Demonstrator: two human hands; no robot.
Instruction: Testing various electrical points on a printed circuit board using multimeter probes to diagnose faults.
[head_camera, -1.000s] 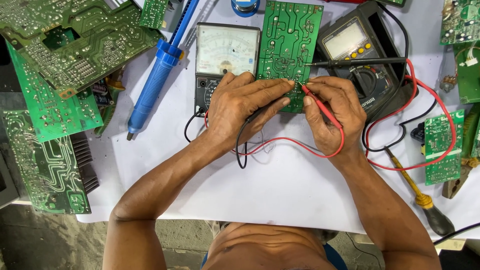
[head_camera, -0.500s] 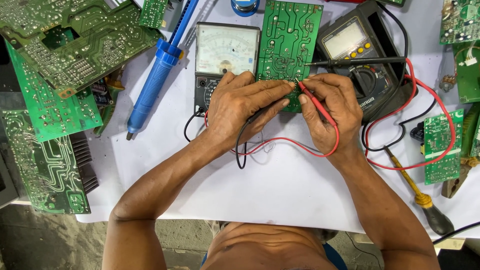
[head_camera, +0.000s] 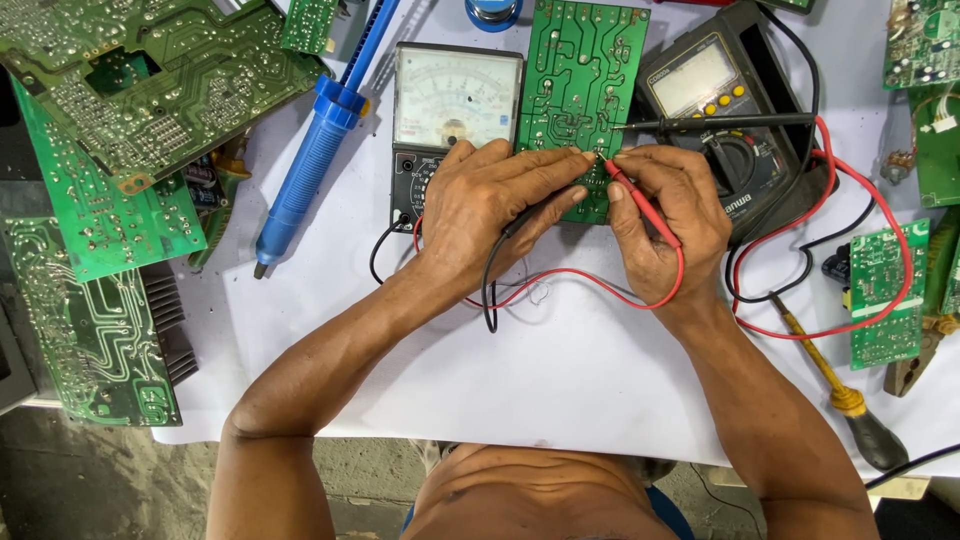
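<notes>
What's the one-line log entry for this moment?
left hand: black probe on green circuit board | right hand: red probe on board | analog meter beside board

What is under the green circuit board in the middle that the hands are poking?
The green circuit board lies partly over the analog meter and the white table sheet; what is beneath its middle is hidden.

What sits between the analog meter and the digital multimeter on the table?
In the head view, an upright green circuit board lies between the analog meter and the digital multimeter. Both hands, left hand and right hand, probe its lower edge.
</notes>
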